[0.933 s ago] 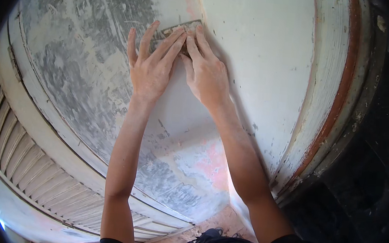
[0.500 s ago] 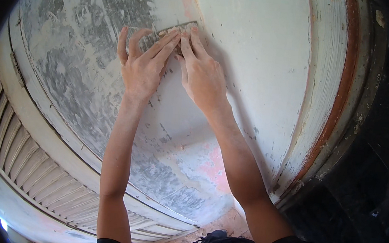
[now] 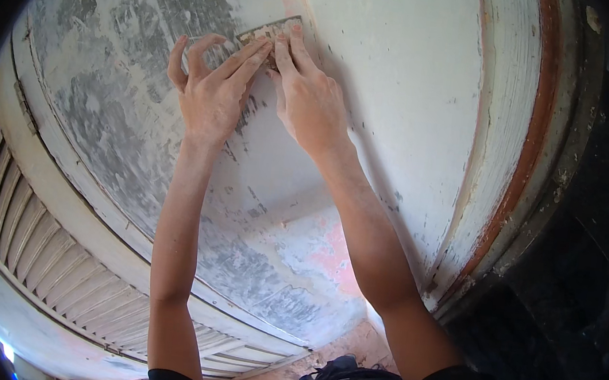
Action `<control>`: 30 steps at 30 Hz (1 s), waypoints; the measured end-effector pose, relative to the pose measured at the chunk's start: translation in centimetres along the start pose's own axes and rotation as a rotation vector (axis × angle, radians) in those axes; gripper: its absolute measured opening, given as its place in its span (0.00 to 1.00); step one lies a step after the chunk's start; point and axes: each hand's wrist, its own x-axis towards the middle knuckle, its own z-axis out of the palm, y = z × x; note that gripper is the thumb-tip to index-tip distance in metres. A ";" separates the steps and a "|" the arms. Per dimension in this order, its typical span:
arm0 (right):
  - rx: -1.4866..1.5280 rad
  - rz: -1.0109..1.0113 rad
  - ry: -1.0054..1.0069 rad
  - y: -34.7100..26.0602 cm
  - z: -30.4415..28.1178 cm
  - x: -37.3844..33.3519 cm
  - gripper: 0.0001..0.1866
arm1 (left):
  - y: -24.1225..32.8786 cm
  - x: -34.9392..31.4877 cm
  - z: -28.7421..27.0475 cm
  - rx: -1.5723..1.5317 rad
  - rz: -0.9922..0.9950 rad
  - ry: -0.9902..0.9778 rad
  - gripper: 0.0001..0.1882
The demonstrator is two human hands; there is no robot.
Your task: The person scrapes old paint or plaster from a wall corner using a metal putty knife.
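A flat, putty-smeared scraper [image 3: 255, 35] lies against the patchy wall [image 3: 395, 89] at the upper middle, its straight dark edge facing up and away. My left hand [image 3: 213, 100] presses its lower end with the index and middle fingers, while its other fingers curl free of the wall. Closed on the scraper from the right is my right hand [image 3: 312, 106], two fingers laid over the face and the thumb below. Dust coats both hands. The fingers partly cover the scraper, so its handle, if any, is hidden. Grey scraped patches [image 3: 99, 112] spread left of my hands; smoother white surface lies right.
A louvred shutter [image 3: 56, 254] in a pale frame curves along the lower left. At the right, a wooden frame [image 3: 538, 124] with a reddish-brown strip borders a dark area. Pink paint shows low on the wall, near dark cloth [image 3: 349, 377] at the bottom.
Both hands and the scraper have slid slightly up and to the left along the wall. More of the scraper's dark edge shows now, and both hands still hold it.
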 end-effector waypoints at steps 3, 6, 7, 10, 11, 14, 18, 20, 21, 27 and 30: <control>0.000 0.000 -0.028 -0.5 -0.5 -0.9 0.26 | 0.3 -1.1 -0.5 -0.025 0.007 0.017 0.14; -0.023 0.010 -0.057 -0.8 -0.6 -1.2 0.26 | 0.4 -1.6 -0.7 -0.014 0.010 0.006 0.15; -0.032 0.022 -0.068 -0.9 -0.7 -1.1 0.27 | 0.4 -1.5 -0.9 -0.013 0.012 0.009 0.15; 0.021 0.121 -0.154 -2.0 -1.0 -0.8 0.26 | 0.1 -1.3 -1.3 0.002 0.000 -0.024 0.16; 0.025 0.119 -0.153 -2.0 -0.6 -0.9 0.26 | -0.1 -1.4 -1.2 -0.006 0.002 -0.029 0.16; -0.004 0.044 -0.020 -1.3 0.3 -0.6 0.27 | -0.1 -0.9 -1.0 0.004 0.006 -0.034 0.17; -0.023 0.039 0.005 -1.0 0.6 0.7 0.27 | -0.7 0.3 -0.7 0.020 0.006 -0.054 0.17; -0.038 0.047 -0.002 -0.9 0.4 0.7 0.27 | -0.7 0.1 -0.4 0.006 0.009 -0.047 0.17; -0.014 0.044 0.000 -0.8 0.3 0.5 0.27 | -0.7 -0.2 -0.3 -0.006 0.010 -0.040 0.17; 0.071 0.133 -0.049 -1.5 -0.7 -1.1 0.26 | -0.3 -1.7 0.4 -0.003 0.049 0.054 0.13; 0.068 0.151 -0.061 -1.7 -0.4 -1.3 0.28 | -0.3 -2.0 0.4 0.030 0.054 0.046 0.13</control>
